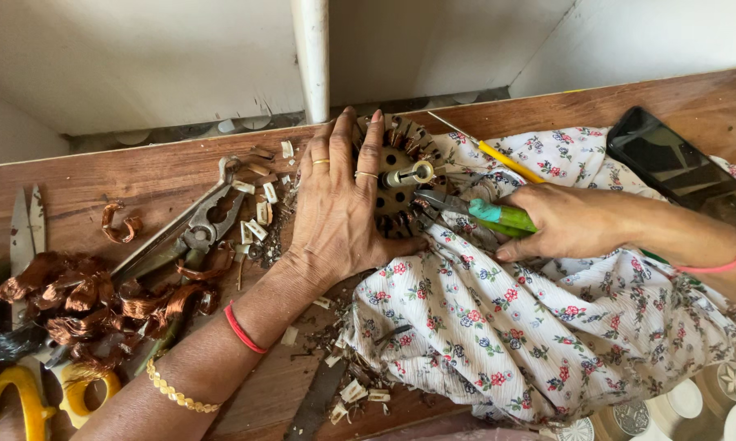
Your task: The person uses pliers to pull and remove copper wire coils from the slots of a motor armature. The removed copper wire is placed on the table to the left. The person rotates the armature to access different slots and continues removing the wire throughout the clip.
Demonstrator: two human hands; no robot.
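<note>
My left hand (pixel 339 204) lies flat, palm down, on a round motor stator (pixel 404 175) with copper windings and a central shaft, pressing it against the wooden table (pixel 155 175). My right hand (pixel 560 220) grips green-handled pliers (pixel 470 210), whose jaws reach the stator's lower right edge. The stator rests partly on a white floral cloth (pixel 515 327).
Large metal pliers (pixel 192 233) lie left of my hand, beside bundles of stripped copper wire (pixel 90 302) and white insulation scraps (pixel 257 216). Yellow-handled scissors (pixel 25 392) sit at the lower left. A dark phone (pixel 678 163) and a yellow-handled tool (pixel 506 162) rest on the cloth.
</note>
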